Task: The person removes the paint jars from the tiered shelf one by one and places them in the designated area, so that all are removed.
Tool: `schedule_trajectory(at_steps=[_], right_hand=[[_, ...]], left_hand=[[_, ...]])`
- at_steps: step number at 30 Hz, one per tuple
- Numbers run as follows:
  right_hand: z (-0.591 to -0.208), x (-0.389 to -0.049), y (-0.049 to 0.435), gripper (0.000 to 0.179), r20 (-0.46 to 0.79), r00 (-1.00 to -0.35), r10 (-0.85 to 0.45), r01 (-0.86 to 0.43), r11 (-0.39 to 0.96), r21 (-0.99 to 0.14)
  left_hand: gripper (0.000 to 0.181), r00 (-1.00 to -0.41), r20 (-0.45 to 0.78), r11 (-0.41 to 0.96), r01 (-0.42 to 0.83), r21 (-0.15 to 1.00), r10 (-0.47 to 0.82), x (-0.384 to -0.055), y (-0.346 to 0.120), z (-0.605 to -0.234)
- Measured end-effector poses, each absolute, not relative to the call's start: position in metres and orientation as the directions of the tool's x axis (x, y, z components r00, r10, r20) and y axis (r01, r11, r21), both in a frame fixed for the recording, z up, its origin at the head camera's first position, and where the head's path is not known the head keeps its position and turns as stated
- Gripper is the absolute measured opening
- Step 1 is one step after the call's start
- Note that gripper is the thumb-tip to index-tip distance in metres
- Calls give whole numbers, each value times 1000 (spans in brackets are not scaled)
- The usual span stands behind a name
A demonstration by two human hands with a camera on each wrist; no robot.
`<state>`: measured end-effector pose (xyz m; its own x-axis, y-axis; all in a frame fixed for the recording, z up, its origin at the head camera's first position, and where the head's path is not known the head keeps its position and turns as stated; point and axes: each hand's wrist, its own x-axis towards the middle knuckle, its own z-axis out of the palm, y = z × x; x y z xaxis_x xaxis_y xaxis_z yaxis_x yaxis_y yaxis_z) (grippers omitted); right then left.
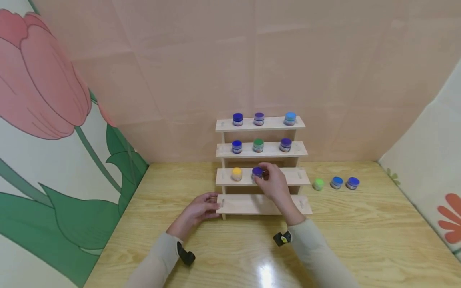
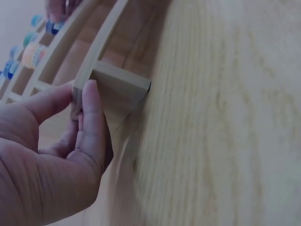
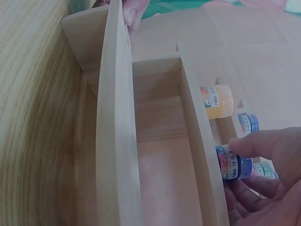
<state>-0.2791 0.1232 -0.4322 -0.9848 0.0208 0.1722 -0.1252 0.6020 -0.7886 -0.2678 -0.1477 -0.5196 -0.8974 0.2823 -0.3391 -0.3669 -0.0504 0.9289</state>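
Right hand (image 1: 274, 183): thumb and fingers pinching one dark-blue-lidded paint jar (image 1: 257, 173), label partly legible, upright at the second board from the bottom (image 1: 245, 181) of a four-tier wooden step stand (image 1: 246, 151). Whether the jar's full weight rests on the board cannot be told.

Left hand (image 1: 202, 207): to the left of and nearer than the right; thumb and fingers gripping the left end of the lowest board (image 1: 248, 204), which also runs beneath the right wrist.

Left of the right hand, same board: one yellow paint jar (image 1: 236, 174), just beside the held jar.

Beyond the right hand, next tier up, left to right: one blue-lidded jar (image 1: 236, 147), one green-lidded jar (image 1: 258, 145), one violet-lidded jar (image 1: 285, 145).

Farther beyond, top tier: one navy-lidded jar (image 1: 237, 119), one purple-lidded jar (image 1: 259, 119), one light-blue jar (image 1: 289, 119).

Right of the right hand, on the wood-grain table (image 1: 363, 232), in a row clear of the stand: one lime-green jar (image 1: 318, 184), one mid-blue-lidded jar (image 1: 336, 183), one indigo-lidded jar (image 1: 352, 183).
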Motion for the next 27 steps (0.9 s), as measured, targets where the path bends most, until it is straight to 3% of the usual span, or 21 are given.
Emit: schedule_trajectory(at_steps=[8,27], right_hand=[[-433,-279,124,45,162,-986,41,-104,608,-787],[-425,-255,160,42,301,-953,41,-226,563,-795]], left_hand=[[57,-883,-363,-35,-390,920,296,-272,-149,-518],[60,-882,-370,-47,-400,915,294,-271,-151,-518]])
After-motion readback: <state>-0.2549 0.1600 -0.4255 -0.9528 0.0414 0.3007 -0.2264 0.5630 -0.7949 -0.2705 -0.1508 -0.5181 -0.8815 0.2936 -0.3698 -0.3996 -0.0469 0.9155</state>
